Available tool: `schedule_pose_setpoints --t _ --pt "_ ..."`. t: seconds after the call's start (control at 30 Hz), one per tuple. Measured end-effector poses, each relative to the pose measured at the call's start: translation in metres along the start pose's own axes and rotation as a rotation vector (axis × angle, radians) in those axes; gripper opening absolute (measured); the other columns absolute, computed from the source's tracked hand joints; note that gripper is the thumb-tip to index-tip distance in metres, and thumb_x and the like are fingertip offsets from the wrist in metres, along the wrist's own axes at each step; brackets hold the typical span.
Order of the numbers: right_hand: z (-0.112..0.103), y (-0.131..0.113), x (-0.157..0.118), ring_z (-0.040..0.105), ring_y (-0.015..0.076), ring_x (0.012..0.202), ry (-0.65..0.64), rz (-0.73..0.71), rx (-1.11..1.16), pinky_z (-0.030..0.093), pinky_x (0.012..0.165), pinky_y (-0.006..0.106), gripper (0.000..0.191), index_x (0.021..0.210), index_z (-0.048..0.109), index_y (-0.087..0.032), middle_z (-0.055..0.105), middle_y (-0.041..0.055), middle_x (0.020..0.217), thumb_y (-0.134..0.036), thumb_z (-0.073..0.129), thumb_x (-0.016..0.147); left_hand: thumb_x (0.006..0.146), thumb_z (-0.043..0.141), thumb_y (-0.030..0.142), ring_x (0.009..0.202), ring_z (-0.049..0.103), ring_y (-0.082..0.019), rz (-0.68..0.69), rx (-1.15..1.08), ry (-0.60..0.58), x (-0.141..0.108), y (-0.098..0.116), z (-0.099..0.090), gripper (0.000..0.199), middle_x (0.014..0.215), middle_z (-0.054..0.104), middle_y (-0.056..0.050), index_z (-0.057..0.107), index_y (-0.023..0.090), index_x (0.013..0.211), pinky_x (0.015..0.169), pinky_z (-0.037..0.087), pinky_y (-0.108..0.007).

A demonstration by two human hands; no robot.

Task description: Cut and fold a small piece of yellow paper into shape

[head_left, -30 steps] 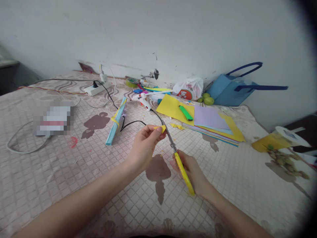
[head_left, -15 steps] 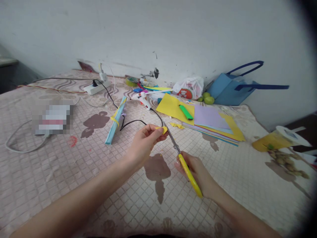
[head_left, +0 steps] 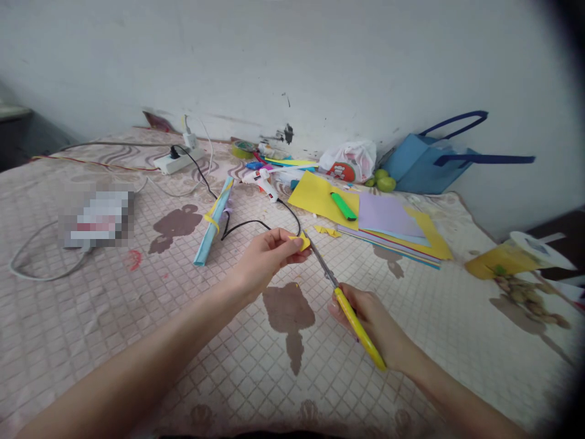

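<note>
Left hand (head_left: 269,259) pinching with thumb against fingers, right hand (head_left: 373,323) curled in a grip, you face a table (head_left: 137,341) spread with a patterned cloth and set along a pale wall. Toward its far right corner, a blue bag (head_left: 423,163) with dark handles rests by the wall. Nearer you lies a stack of coloured paper (head_left: 388,216), lilac and yellow sheets uppermost. Your right hand holds scissors (head_left: 355,323) by their yellow handle, blades angled away from you and leftward; whether the blades are parted cannot be made out. Beyond your left hand and to its left, a light-blue paper roll (head_left: 211,235) lies with a yellow strip about it. A white glue gun (head_left: 265,184) lies between that roll and the stack, its black cord trailing toward you. On the stack's yellow sheet sits a green cutter (head_left: 342,207). Yellow scraps (head_left: 326,231) lie just beside the stack's near left edge. Smallest of all, a yellow paper piece (head_left: 305,244) is caught in your left hand's pinch, held above the cloth, its edge right at the scissor tips.
</note>
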State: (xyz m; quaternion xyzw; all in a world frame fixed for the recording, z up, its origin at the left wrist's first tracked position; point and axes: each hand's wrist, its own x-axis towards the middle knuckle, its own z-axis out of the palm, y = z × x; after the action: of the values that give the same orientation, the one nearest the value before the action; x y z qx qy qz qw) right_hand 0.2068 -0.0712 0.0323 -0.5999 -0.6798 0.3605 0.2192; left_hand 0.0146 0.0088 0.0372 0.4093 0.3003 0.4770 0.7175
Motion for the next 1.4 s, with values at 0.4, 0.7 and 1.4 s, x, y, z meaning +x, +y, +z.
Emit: schedule_pose_setpoints --t 0.4,0.7,1.4 --pt "-0.009 0.008 -0.004 0.046 0.0126 0.052 -0.046 0.016 -0.105 0.033 0.049 0.025 0.031 0.065 0.046 -0.02 0.056 0.0002 0.059 -0.042 0.05 0.086 0.072 0.073 0.022 0.071 0.068 -0.014 -0.089 0.055 -0.076 0.005 0.007 -0.006 0.017 0.076 0.071 -0.008 0.059 0.013 0.069 0.071 0.052 -0.027" --pt "-0.012 0.011 -0.005 0.048 0.0119 0.052 -0.073 -0.005 -0.168 0.032 0.049 0.024 0.03 0.065 0.047 -0.019 0.056 -0.0009 0.059 -0.039 0.054 0.086 0.074 0.071 0.02 0.072 0.069 -0.014 -0.093 0.116 -0.188 0.011 0.007 -0.017 0.013 0.074 0.072 -0.008 0.06 0.014 0.069 0.069 0.054 -0.025" --pt "-0.069 0.092 0.031 0.065 0.0297 0.073 0.296 0.351 -0.71 0.04 0.057 0.033 0.049 0.093 0.063 -0.017 0.069 0.0134 0.079 -0.06 0.042 0.083 0.074 0.072 0.029 0.069 0.068 -0.013 -0.207 0.349 -0.24 0.02 0.0 -0.035 0.022 0.081 0.072 -0.009 0.058 0.012 0.075 0.066 0.054 -0.025"
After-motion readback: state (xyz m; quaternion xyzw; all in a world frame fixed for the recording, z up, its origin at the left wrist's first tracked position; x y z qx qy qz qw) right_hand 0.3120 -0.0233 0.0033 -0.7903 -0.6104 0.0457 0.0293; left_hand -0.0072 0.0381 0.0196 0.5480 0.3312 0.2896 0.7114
